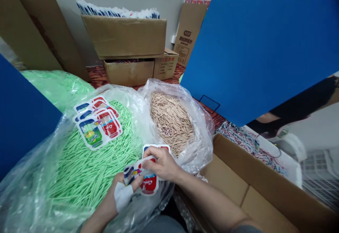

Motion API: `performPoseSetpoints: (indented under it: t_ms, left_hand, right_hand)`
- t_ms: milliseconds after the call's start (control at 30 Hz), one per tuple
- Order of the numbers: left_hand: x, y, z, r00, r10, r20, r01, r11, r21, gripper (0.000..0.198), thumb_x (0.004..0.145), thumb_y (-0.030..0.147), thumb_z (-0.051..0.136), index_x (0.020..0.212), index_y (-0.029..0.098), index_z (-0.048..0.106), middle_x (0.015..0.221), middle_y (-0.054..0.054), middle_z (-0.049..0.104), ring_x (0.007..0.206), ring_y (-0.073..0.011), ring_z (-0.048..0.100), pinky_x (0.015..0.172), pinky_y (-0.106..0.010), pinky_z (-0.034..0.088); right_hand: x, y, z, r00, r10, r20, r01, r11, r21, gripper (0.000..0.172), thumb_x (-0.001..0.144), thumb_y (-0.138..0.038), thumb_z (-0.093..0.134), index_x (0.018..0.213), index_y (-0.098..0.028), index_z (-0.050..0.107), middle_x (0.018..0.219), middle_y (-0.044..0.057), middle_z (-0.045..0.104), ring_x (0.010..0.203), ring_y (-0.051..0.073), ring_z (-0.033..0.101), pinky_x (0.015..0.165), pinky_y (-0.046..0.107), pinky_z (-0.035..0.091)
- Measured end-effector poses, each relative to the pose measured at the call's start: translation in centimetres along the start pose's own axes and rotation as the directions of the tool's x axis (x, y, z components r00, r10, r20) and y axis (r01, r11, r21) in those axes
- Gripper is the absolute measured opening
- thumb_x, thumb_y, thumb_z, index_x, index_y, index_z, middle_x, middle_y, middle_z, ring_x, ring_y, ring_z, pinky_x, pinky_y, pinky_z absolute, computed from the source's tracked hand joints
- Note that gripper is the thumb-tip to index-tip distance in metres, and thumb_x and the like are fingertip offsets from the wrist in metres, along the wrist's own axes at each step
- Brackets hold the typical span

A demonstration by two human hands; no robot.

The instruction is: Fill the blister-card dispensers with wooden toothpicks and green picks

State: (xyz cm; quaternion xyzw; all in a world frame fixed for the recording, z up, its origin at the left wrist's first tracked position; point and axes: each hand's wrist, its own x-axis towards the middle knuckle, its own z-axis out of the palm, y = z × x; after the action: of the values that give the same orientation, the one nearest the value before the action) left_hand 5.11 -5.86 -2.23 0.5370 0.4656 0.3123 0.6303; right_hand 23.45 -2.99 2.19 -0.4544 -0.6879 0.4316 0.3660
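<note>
My left hand (121,191), with a white wrap round its thumb side, is closed on the left end of a small printed packet (136,169). The fingers of my right hand (164,165) pinch that packet's right side. Just below and behind it shows a red cola-can print (149,184); whether this belongs to the same packet I cannot tell. Part of another packet (164,147) shows above my right hand. To the left, several can-shaped packets (102,124) in blue, green and red lie on a heap of pale green sticks (87,166) inside a clear plastic bag.
Tan sticks (172,121) fill a second clear bag. An open cardboard box (238,176) stands at right, beside a white bin (293,169) of coloured pieces. Blue panels (259,49) flank both sides. A carton (127,37) of packets stands behind. Another person's arm (267,117) shows at right.
</note>
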Motion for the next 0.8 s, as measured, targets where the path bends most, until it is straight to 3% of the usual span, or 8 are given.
performPoseSetpoints:
  t_ms: [167,267,400,467,533,567,667,800]
  left_hand:
    - [0.6,-0.7,0.2,0.998,-0.002,-0.057,0.005,0.998,0.058,0.029,0.073,0.040,0.068,0.063,0.012,0.065,0.064,-0.004,0.065,0.065,-0.0198,0.060,0.062,-0.026,0.048]
    - [0.7,-0.4,0.3,0.994,-0.026,-0.107,0.029,0.999,0.032,0.025,0.065,0.037,0.073,0.067,0.013,0.066,0.065,-0.004,0.067,0.063,-0.0191,0.059,0.061,-0.026,0.048]
    - [0.4,0.0,0.1,0.976,-0.049,-0.212,0.054,0.998,0.018,0.025,0.060,0.034,0.075,0.060,0.016,0.058,0.059,0.000,0.062,0.057,-0.0164,0.056,0.057,-0.025,0.046]
    - [0.2,0.0,-0.1,0.971,-0.054,-0.234,0.057,0.998,0.006,0.027,0.060,0.035,0.074,0.059,0.017,0.054,0.055,0.001,0.059,0.054,-0.0151,0.054,0.055,-0.025,0.045]
    - [0.2,-0.2,-0.2,0.975,-0.046,-0.218,0.048,0.999,0.003,0.027,0.062,0.035,0.074,0.060,0.017,0.054,0.056,0.001,0.059,0.055,-0.0153,0.054,0.056,-0.025,0.045]
    - [0.2,-0.4,-0.1,0.978,-0.040,-0.204,0.042,0.999,0.003,0.027,0.062,0.035,0.074,0.060,0.017,0.053,0.057,0.001,0.059,0.056,-0.0154,0.055,0.056,-0.025,0.045]
    - [0.5,-0.8,0.3,0.986,-0.022,-0.166,0.022,1.000,-0.001,0.028,0.064,0.035,0.073,0.060,0.017,0.052,0.059,0.001,0.059,0.057,-0.0151,0.054,0.056,-0.026,0.044]
    - [0.6,-1.2,0.6,0.989,0.003,-0.146,-0.003,1.000,-0.003,0.029,0.065,0.034,0.073,0.059,0.017,0.050,0.057,0.001,0.057,0.055,-0.0143,0.052,0.056,-0.026,0.043]
  right_hand:
    - [-0.4,-0.1,-0.2,0.992,-0.121,0.045,0.125,0.988,-0.092,0.021,0.086,-0.032,0.056,0.080,-0.015,0.066,0.065,-0.002,0.059,0.060,0.008,0.053,0.058,0.019,0.038]
    - [-0.2,0.2,-0.8,0.967,-0.184,0.174,0.197,0.979,-0.060,0.022,0.090,-0.029,0.050,0.097,-0.015,0.066,0.081,0.002,0.068,0.073,0.011,0.061,0.066,0.020,0.043]
    - [1.3,3.4,-5.2,0.963,-0.077,0.257,0.125,0.977,-0.173,0.037,0.098,-0.032,0.036,0.132,-0.022,0.045,0.115,0.006,0.065,0.098,0.013,0.062,0.080,0.026,0.048]
    - [2.3,6.0,-8.5,0.996,0.063,0.060,-0.015,0.809,-0.587,0.037,0.099,-0.031,0.033,0.131,-0.019,0.048,0.119,0.010,0.062,0.108,0.017,0.057,0.091,0.032,0.044]
    - [3.1,8.5,-11.4,0.965,0.263,-0.014,-0.122,0.399,-0.909,0.036,0.097,-0.027,0.035,0.128,-0.017,0.051,0.120,0.013,0.061,0.112,0.021,0.054,0.097,0.035,0.040]
    - [3.3,9.6,-12.5,0.951,0.308,-0.025,-0.132,0.331,-0.934,0.034,0.095,-0.024,0.040,0.123,-0.015,0.056,0.116,0.015,0.062,0.111,0.024,0.055,0.096,0.036,0.041]
    - [3.7,11.7,-13.8,0.929,0.369,-0.026,-0.122,0.238,-0.964,0.027,0.091,-0.025,0.046,0.108,-0.015,0.064,0.111,0.017,0.062,0.110,0.027,0.053,0.091,0.036,0.043]
    - [4.3,12.9,-12.6,0.917,0.399,-0.019,-0.104,0.190,-0.976,0.027,0.092,-0.030,0.045,0.104,-0.015,0.064,0.110,0.016,0.063,0.110,0.027,0.053,0.088,0.034,0.044]
